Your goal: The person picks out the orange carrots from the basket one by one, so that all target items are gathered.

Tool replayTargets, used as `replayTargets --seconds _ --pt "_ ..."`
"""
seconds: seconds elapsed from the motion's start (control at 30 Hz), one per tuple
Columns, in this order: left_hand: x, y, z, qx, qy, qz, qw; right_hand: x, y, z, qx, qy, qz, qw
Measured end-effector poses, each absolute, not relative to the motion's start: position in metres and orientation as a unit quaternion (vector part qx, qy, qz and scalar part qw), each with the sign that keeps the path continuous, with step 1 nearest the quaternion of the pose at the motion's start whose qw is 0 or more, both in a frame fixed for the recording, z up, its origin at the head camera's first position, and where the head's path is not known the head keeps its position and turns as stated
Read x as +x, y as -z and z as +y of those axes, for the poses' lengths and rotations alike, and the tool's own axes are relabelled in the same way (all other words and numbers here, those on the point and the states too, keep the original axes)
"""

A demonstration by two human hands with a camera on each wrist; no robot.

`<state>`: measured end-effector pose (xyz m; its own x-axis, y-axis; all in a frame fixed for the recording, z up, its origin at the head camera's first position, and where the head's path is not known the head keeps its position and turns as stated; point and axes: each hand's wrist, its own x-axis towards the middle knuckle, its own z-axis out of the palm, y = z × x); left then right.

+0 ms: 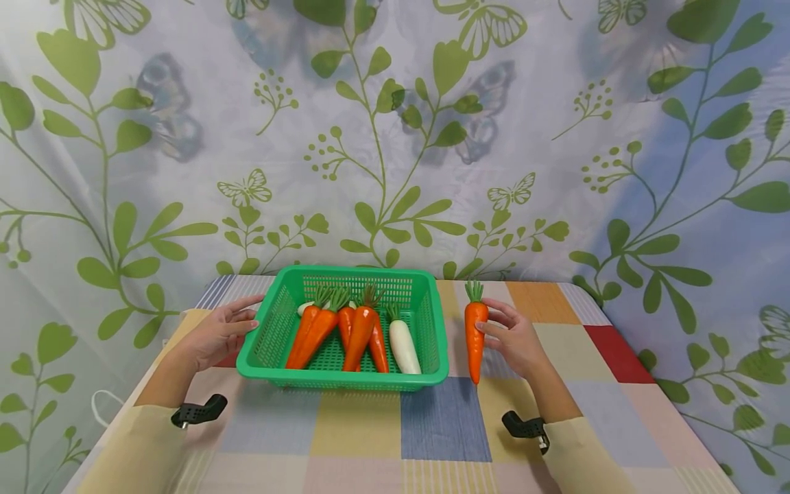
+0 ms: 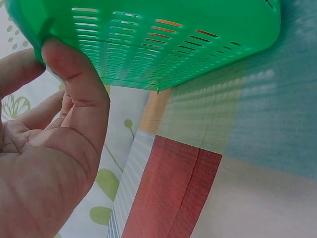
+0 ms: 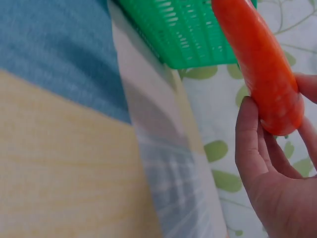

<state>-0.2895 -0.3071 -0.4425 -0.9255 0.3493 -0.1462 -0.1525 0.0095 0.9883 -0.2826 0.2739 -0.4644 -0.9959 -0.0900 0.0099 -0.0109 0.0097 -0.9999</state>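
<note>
At the right of the head view, my right hand holds an orange carrot between thumb and fingers, its green top up and its tip down. The right wrist view shows the fingers about the thick end of this carrot. My left hand is at the left rim of a green plastic basket; the left wrist view has the thumb and a finger pinching the rim. Several carrots lie in the basket, with a white radish on their right. Another white piece is partly hidden behind carrots.
The table has a patchwork cloth of coloured squares. Behind it hangs a curtain printed with leaves and butterflies. A white cable loops beside the table's left edge. Each wrist wears a black camera mount.
</note>
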Motion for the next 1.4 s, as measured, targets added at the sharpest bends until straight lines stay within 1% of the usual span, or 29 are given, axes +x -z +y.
replayTargets --seconds 0.27,0.63,0.87,1.13,1.4 --pt "-0.290 0.444 -0.307 0.076 -0.705 0.682 0.177 -0.290 0.480 0.283 -0.040 0.674 0.736 0.043" --pt "-0.289 0.446 -0.307 0.076 -0.707 0.680 0.179 -0.299 0.488 0.292 -0.024 0.637 0.766 0.076" --pt "-0.289 0.445 -0.307 0.083 -0.706 0.680 0.177 -0.302 0.489 0.295 -0.027 0.611 0.786 0.091" --pt "-0.289 0.444 -0.307 0.089 -0.708 0.678 0.176 -0.307 0.486 0.294 -0.009 0.578 0.808 0.111" --pt "-0.291 0.446 -0.308 0.085 -0.707 0.679 0.179 -0.312 0.484 0.293 -0.004 0.546 0.830 0.114"
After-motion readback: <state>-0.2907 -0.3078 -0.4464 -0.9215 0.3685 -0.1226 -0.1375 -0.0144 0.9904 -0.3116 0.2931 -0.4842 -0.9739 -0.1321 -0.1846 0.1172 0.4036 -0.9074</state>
